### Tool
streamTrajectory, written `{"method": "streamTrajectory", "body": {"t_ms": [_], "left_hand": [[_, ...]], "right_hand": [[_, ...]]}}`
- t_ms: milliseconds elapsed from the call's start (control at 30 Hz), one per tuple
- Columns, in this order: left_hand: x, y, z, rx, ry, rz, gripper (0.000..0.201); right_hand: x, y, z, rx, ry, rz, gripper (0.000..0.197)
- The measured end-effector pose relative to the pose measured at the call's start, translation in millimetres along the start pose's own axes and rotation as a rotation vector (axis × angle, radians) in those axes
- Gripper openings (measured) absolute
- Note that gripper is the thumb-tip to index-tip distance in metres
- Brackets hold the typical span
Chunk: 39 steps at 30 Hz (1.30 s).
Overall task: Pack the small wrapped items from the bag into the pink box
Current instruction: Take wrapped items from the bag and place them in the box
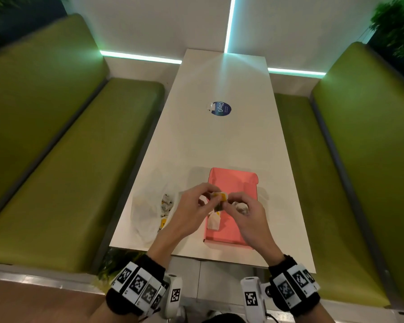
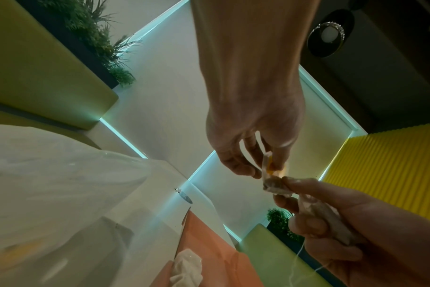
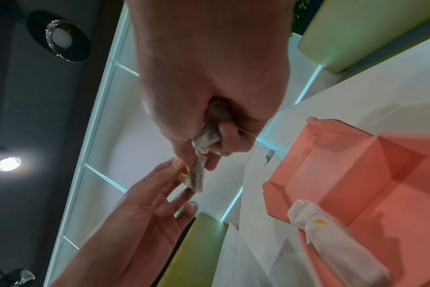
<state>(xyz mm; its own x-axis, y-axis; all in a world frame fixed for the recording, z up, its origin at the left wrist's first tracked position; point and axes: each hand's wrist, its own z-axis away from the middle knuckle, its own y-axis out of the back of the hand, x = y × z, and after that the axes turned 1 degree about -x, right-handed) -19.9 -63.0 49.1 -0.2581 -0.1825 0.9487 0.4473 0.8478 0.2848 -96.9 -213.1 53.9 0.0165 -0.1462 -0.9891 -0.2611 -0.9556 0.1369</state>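
Both hands meet above the near-left part of the open pink box (image 1: 233,180). My left hand (image 1: 209,198) pinches a small wrapped item with a yellow tag (image 1: 220,197). My right hand (image 1: 231,199) pinches the same item's other end and keeps a crumpled white wrapped item (image 1: 241,207) curled in its fingers. In the left wrist view the tagged item (image 2: 270,169) hangs between the two hands. Another wrapped item (image 1: 214,222) lies inside the box by its left wall, also seen as the packet (image 3: 331,242). The clear plastic bag (image 1: 147,206) with several wrapped items lies left of the box.
The white table (image 1: 219,141) runs away from me, with a round blue sticker (image 1: 221,108) at mid-length. Green padded benches (image 1: 68,159) flank both sides. The box stands near the table's front edge.
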Motion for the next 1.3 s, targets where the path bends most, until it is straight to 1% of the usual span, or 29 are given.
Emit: {"method": "streamTrajectory", "body": {"t_ms": [67, 200, 300, 400, 467, 567, 667, 733, 800, 900, 967, 1067, 1233, 1300], "left_hand": [[-0.3, 0.7, -2.7, -0.001, -0.015, -0.009, 0.002], [-2.7, 1.6, -3.8, -0.03, -0.009, -0.031, 0.003], [-4.4, -0.5, -3.3, -0.08, 0.005, -0.022, 0.007], [-6.3, -4.0, -2.8, -0.102, -0.005, -0.015, 0.008], [-8.0, -6.7, -0.8, -0.094, -0.009, -0.008, 0.008], [-20.3, -11.3, 5.7, -0.046, 0.056, -0.02, 0.006], [-46.9, -16.3, 14.6, 0.006, 0.154, -0.093, 0.017], [-65.1, -20.1, 22.7, -0.028, 0.237, -0.194, 0.029], [-78.9, -25.4, 30.9, -0.096, 0.31, -0.265, 0.041], [-89.9, -33.0, 39.4, -0.139, 0.331, -0.266, 0.044], [-93.3, -36.3, 41.8, -0.154, 0.323, -0.262, 0.041], [-94.7, -40.2, 45.0, -0.146, 0.296, -0.285, 0.035], [-97.1, -42.7, 45.7, -0.159, 0.244, -0.354, 0.021], [-99.9, -43.1, 44.4, -0.18, 0.231, -0.387, 0.024]], "right_hand": [[4.9, 0.9, 1.9, -0.008, -0.012, 0.062, 0.007], [18.3, 6.3, 5.9, -0.037, -0.077, 0.231, 0.009], [12.6, 7.9, 3.6, 0.002, -0.054, 0.238, 0.014], [6.6, 4.3, 1.7, -0.042, -0.003, 0.231, 0.008], [11.3, 4.1, 0.5, -0.063, -0.019, 0.243, 0.01], [31.0, 8.5, -1.2, -0.102, -0.094, 0.323, 0.013], [62.5, 13.4, -3.9, -0.173, -0.218, 0.48, 0.013], [78.3, 12.1, -6.5, -0.221, -0.3, 0.571, 0.017], [88.0, 8.2, -9.6, -0.263, -0.347, 0.641, 0.019], [98.2, 1.1, -15.1, -0.294, -0.389, 0.733, 0.017], [103.4, -4.2, -17.2, -0.294, -0.402, 0.738, 0.014], [108.4, -11.5, -19.1, -0.263, -0.433, 0.68, 0.006], [115.1, -18.1, -19.8, -0.142, -0.487, 0.565, 0.018], [115.9, -19.2, -19.0, -0.107, -0.495, 0.531, 0.013]]}}
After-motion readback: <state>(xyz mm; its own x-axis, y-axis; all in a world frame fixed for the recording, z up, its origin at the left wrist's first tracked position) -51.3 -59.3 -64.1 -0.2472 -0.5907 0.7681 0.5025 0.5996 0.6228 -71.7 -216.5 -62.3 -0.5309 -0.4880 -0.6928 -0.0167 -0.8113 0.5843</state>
